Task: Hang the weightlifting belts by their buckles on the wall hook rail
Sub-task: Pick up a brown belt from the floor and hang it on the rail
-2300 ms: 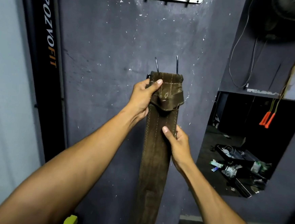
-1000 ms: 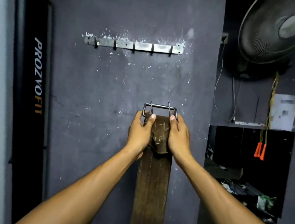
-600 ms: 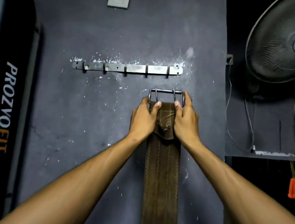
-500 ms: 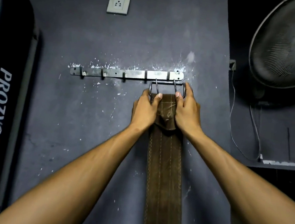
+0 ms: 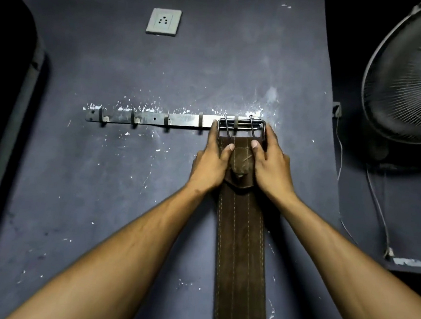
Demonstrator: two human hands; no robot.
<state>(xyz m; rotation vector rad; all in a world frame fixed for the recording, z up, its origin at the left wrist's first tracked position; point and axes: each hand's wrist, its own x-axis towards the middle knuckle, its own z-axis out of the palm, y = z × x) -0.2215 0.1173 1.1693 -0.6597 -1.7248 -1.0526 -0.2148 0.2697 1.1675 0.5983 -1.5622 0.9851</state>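
While the brown belt (image 5: 241,250) hangs down the wall, its metal buckle (image 5: 241,127) lies over the right end of the hook rail (image 5: 157,119). Left hand (image 5: 211,164) and right hand (image 5: 270,165) both grip the belt just below the rail.

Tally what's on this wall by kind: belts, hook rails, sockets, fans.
Belt: 1, brown, both hands on its buckle end
Hook rail: 1
Wall socket: 1
Fan: 1
Total: 4
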